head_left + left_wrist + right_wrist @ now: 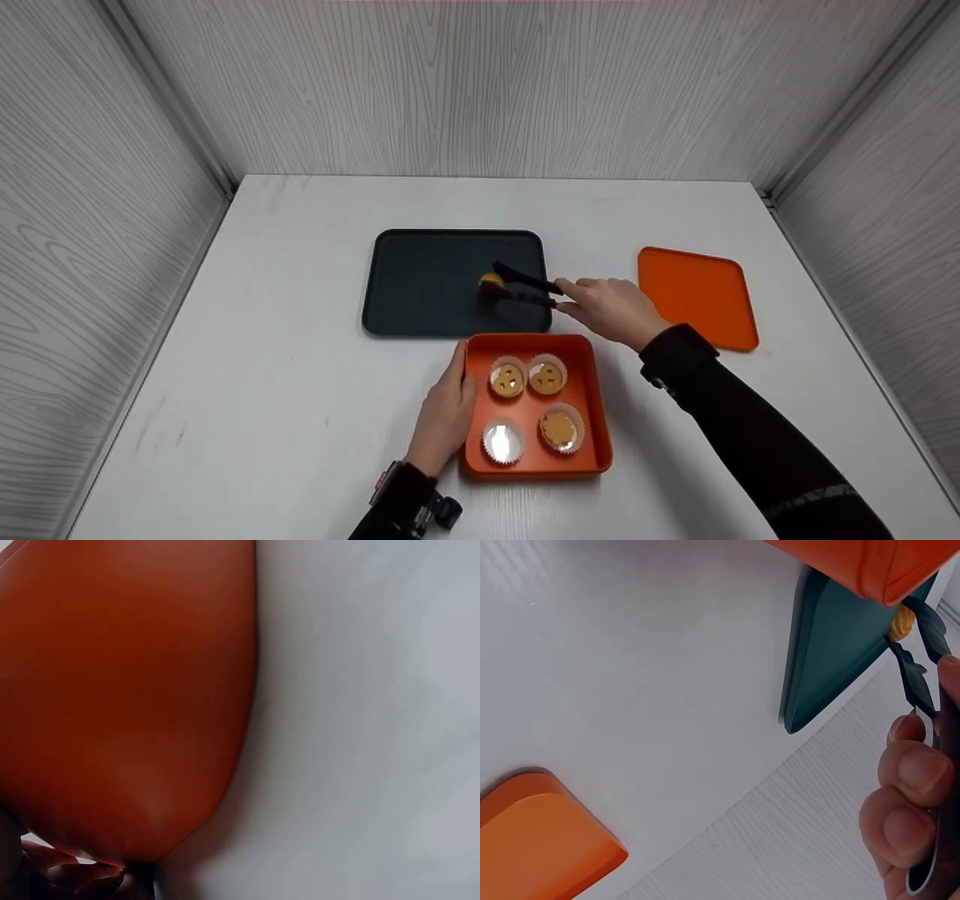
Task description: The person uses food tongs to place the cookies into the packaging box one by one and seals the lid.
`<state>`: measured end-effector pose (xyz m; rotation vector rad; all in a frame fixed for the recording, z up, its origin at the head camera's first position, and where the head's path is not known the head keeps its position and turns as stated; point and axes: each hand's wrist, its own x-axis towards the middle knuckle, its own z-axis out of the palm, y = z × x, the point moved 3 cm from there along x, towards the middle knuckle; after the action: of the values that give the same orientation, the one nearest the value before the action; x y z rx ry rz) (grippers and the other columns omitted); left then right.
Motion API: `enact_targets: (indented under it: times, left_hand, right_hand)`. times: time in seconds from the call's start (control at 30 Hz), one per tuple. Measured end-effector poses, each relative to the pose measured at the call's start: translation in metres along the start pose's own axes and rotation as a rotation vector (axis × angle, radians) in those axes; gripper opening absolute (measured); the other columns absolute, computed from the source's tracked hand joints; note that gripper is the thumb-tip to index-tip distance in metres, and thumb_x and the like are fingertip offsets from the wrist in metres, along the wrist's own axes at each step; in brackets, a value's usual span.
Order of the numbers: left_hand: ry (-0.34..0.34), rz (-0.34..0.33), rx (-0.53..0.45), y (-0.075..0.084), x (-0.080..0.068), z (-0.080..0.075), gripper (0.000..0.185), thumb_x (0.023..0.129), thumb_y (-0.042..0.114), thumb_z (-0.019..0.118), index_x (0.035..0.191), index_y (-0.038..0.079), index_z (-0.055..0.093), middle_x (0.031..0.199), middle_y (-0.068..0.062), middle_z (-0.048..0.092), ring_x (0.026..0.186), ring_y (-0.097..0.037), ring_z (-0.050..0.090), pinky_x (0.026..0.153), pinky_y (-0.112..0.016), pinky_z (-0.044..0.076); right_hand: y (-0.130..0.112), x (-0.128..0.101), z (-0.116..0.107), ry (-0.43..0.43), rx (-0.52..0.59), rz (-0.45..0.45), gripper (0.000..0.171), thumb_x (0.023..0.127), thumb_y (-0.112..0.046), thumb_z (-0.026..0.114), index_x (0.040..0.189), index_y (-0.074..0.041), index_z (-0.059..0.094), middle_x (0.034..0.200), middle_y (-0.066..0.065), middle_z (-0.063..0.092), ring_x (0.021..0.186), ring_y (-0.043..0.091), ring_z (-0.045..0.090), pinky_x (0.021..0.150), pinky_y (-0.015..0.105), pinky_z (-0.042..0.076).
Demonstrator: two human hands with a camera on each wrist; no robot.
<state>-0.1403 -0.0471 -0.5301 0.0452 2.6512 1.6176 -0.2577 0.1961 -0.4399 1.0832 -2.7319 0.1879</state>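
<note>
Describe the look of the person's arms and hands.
The left hand and right hand are ungloved. Both sleeves are black, the right crossed by a pale band. The left wrist carries a red-marked device and a dark rounded piece.

Big orange box point(127, 690) right up against the camera, its smooth wall swallowing the left half of the view! A faint sheen plays low on that wall, and the edge drops almost straight from the top, then swings round to the lower left. White table point(367, 727) takes the whole right side, a soft shadow hugging the curve. And down in the bottom left corner, there's the left hand point(71, 877), dim fingers bunched close by the box's lower edge, too dark to read their grip.
</note>
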Motion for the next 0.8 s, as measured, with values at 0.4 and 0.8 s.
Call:
enact_targets:
  times: [0.4,0.8]
  left_hand:
    - [-0.012,-0.007,-0.006,0.001,0.0,-0.001,0.059,0.11,0.025,0.042,0.164,0.009,0.023,0.163,-0.009,0.038,0.148,-0.026,0.039,0.12,-0.048,0.033]
    - [-0.013,0.003,-0.009,0.001,0.001,-0.001,0.059,0.11,0.023,0.043,0.164,0.01,0.023,0.162,-0.009,0.039,0.147,-0.027,0.04,0.12,-0.049,0.034]
  right_hand:
    - [0.004,-0.028,-0.014,0.079,0.069,-0.005,0.036,0.096,-0.024,0.072,0.127,-0.006,0.067,0.083,0.008,0.07,0.063,0.022,0.066,0.058,0.034,0.058]
    - [-0.006,-0.062,-0.033,0.202,0.045,-0.066,0.04,0.091,-0.021,0.078,0.126,-0.004,0.069,0.077,0.005,0.067,0.054,0.017,0.059,0.05,0.026,0.051]
